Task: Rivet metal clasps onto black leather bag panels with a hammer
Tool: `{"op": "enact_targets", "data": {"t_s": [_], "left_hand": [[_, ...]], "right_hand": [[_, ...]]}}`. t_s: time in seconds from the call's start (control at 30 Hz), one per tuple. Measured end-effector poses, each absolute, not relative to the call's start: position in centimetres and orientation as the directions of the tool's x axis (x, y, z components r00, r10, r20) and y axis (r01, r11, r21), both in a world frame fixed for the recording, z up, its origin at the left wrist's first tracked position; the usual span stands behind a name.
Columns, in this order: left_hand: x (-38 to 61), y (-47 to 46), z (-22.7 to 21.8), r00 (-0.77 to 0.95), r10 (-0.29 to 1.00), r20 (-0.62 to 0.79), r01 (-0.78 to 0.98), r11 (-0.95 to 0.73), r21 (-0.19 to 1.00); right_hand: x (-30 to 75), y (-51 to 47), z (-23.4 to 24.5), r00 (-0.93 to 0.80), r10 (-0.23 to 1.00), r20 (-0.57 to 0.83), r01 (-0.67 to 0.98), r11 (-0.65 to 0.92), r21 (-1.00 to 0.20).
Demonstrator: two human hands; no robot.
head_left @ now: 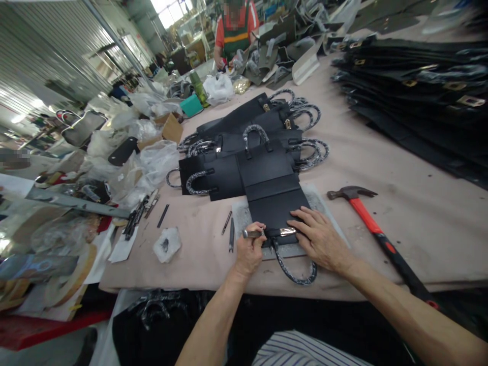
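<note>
Right here from where I stand, the black bag piece (272, 203) lies flat at the near side of the tabletop (208, 267), over a pale slab (328, 209) that shows past its edges. Its near handle (296, 278), wound in clear wrap, loops toward the worker, and a shiny metal clasp (287, 231) sits close to that end. The left hand (249, 251) is closed, its fingers curled around a short metal tool (251, 234) at the left of the clasp. The right hand (322, 239) is open, fingers loosely spread and laid on the piece, the fingertips just beside the clasp; I can't see it gripping anything.

Over to the right, well apart from the hands, a claw hammer (368, 218) with a red and black handle lies slantwise, its head at the far end. Just left of the slab are two slim rods (231, 235), and farther left a whitish lump (166, 245) with a dark hollow. Beyond the piece, more black bag parts (224, 175) overlap, their wrapped handles poking out; a tall dark stack (415, 96) rises at the far right. At the far side, a co-worker (240, 43) stands behind a heap of grey pieces (276, 56).
</note>
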State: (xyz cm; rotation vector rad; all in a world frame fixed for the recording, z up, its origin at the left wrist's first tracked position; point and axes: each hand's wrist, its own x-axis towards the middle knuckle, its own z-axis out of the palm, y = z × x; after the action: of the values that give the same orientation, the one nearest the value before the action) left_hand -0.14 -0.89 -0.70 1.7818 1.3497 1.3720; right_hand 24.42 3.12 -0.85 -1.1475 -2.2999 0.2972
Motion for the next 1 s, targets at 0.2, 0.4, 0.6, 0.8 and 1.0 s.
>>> {"op": "enact_targets", "data": {"t_s": [0.2, 0.4, 0.6, 0.8, 1.0], "left_hand": [[-0.3, -0.4, -0.4, 0.024, 0.927, 0.373, 0.385, -0.353, 0.853], [0.1, -0.3, 0.0, 0.060, 0.954, 0.295, 0.411, -0.293, 0.863], [0.4, -0.4, -0.1, 0.030, 0.956, 0.293, 0.417, -0.278, 0.865], [0.3, -0.4, 0.2, 0.035, 0.951, 0.307, 0.400, -0.295, 0.868], [0.2, -0.3, 0.1, 0.022, 0.954, 0.300, 0.405, -0.283, 0.869]], "right_hand": [[24.2, 3.3, -1.4, -0.478, 0.792, 0.379, 0.656, 0.609, -0.445], [27.4, 3.0, 0.4, -0.286, 0.839, 0.463, 0.671, 0.520, -0.529], [36.4, 0.7, -0.3, 0.056, 0.991, 0.124, 0.956, -0.017, -0.293], [37.4, 1.4, 1.1, 0.132, 0.849, -0.512, 0.456, -0.511, -0.729], [31.1, 0.5, 10.4, 0.058, 0.884, -0.463, 0.230, -0.463, -0.856]]}}
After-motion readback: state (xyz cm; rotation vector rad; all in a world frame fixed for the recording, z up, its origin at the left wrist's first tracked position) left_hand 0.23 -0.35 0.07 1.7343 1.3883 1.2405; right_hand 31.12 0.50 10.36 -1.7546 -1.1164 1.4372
